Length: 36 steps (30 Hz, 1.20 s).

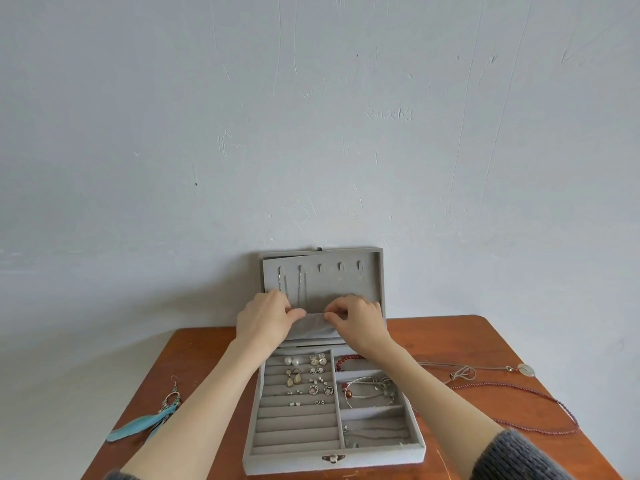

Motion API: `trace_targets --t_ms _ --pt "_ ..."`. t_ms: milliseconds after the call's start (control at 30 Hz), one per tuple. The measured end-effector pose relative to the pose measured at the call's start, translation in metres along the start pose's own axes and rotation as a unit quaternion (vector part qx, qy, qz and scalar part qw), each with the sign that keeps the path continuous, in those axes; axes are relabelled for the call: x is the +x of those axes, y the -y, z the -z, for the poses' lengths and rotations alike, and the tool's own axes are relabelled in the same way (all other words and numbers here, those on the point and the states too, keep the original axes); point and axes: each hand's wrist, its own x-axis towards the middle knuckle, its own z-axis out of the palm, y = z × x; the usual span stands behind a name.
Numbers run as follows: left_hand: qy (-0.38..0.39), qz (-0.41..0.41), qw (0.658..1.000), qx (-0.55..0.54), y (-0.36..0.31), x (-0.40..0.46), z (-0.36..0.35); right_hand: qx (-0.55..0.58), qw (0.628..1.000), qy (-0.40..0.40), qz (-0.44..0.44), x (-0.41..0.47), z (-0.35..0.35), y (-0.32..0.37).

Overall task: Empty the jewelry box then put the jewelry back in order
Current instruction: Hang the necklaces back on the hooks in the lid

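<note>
Both my hands, left (265, 318) and right (358, 318), pinch the lid's pocket flap (311, 323), its long axis crosswise, chains (292, 285) hanging directly above.

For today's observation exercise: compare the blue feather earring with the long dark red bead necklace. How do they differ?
The blue feather earring lies on the table left of the jewelry box; the dark red bead necklace lies to its right. The earring is short, with feathers hanging from a hoop and hook; the necklace is a long thin strand of tiny beads, looped wide. Both rest outside the box, untouched by the hands.
</note>
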Motion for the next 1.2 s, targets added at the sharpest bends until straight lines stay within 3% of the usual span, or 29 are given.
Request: trace_targets --t_ms 300,500,767,1200 --pt "-0.125 -0.108 0.982 0.086 0.007 -0.005 -0.004 -0.046 0.998 -0.026 0.024 0.004 -0.002 0.005" --pt "-0.101 -0.161 0.975 0.115 0.012 0.0 -0.009 -0.04 0.998 -0.044 0.034 0.005 -0.004 0.002" --pt "-0.113 -0.236 0.965 0.002 -0.009 -0.017 -0.013 0.016 0.993 -0.081 0.079 -0.013 0.022 -0.01" --pt "0.026 -0.32 0.946 0.033 -0.112 -0.046 -0.07 -0.088 0.994 -0.064 0.02 -0.081 0.11 -0.114"
